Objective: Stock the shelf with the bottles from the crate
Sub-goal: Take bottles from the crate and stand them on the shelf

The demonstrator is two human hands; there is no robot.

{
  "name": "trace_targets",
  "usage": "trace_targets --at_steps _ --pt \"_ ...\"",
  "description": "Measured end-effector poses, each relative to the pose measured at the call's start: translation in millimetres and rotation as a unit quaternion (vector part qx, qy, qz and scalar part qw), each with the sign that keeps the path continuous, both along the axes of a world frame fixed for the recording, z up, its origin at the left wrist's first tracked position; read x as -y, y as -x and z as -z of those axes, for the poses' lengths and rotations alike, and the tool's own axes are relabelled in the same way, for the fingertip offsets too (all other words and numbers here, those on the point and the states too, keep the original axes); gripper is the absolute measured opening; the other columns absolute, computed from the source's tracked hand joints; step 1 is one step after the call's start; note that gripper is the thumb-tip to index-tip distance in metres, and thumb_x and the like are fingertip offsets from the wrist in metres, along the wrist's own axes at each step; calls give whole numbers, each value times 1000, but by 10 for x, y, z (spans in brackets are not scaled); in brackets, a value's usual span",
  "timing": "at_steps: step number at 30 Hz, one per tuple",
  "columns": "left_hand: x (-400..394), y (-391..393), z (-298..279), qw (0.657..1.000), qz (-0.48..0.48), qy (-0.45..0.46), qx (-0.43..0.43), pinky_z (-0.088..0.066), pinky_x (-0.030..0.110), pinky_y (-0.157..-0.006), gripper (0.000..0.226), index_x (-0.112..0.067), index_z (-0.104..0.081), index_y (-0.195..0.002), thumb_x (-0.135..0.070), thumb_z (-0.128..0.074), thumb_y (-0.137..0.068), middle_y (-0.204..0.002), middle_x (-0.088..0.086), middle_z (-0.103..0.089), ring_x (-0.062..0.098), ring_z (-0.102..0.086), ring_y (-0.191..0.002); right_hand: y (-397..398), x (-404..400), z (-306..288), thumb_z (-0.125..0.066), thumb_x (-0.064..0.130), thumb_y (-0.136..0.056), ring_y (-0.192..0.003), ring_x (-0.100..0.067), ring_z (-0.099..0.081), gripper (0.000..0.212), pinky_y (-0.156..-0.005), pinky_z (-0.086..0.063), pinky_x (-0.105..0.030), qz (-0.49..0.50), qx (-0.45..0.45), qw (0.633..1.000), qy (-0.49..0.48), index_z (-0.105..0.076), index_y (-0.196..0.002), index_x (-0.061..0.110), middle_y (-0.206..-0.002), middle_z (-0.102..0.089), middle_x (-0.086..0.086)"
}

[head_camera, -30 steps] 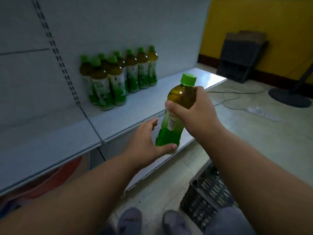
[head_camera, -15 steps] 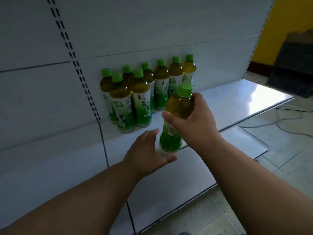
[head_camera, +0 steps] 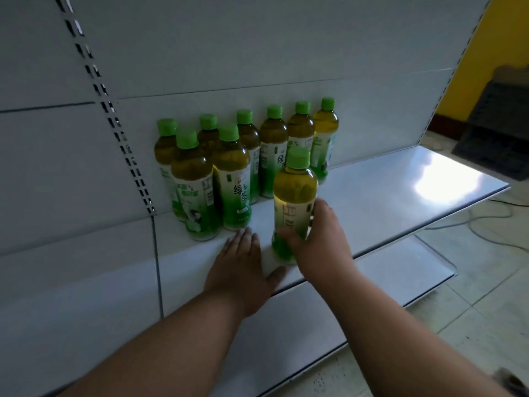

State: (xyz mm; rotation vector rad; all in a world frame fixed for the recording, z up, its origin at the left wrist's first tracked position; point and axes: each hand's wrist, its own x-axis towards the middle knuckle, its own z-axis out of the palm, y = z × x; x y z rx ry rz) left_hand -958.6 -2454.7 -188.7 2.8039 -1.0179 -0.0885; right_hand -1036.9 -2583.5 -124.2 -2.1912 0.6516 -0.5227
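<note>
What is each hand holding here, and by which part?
The right hand grips a green-capped bottle round its lower labelled body, upright on the shelf. The left hand holds nothing, lying flat beside it.

Front-row bottle (head_camera: 232,179) label reads "绿茶".

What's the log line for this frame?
phase: placing | right hand: grips bottle, upright on shelf | left hand: flat on shelf | crate: out of view
</note>
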Motion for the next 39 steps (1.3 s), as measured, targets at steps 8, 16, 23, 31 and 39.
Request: trace_targets --at_steps 8,16,23,31,39 --pt "-5 -6 -10 1000 -2 -21 -22 6 35 -123 94 -9 8 -157 -72 -20 -93 -166 9 15 19 15 -152 -403 116 126 -77 37 -83 -114 -24 -60 58 -92 -53 -44 -12 -53 998 35 -49 -131 21 -127 -63 0" --pt "16 -7 -32 998 0 -51 -34 5 37 -123 93 -5 10 -156 -69 -19 -95 -165 14 11 22 10 -153 -925 125 66 -76 33 -83 -108 -26 -62 45 -90 -55 -48 -23 -34 999 26 -53 -120 19 -120 -65 -3" --pt "7 0 -31 998 1 -49 -32 5 36 -123 92 -6 10 -157 -68 -19 -95 -165 12 13 20 11 -152 -1080 164 88 -76 33 -83 -111 -26 -61 47 -92 -54 -48 -20 -25 999 18 -52 -121 19 -122 -64 -4" --pt "10 27 -86 999 -5 -12 -49 6 33 -122 92 -11 8 -158 -69 -26 -95 -167 9 8 20 9 -153 -674 94 118 -76 41 -84 -126 -26 -53 75 -101 -48 -42 -15 -27 998 46 -39 -145 18 -139 -55 -6" --pt "-45 478 -405 993 103 57 -4 -19 38 -118 84 -15 -20 -157 -61 -47 -92 -161 9 -26 27 -25 -145 896 90 -344 -68 45 -87 -132 -28 -42 72 -107 -40 -43 52 -164 968 183 -33 -146 23 -143 -46 -6"
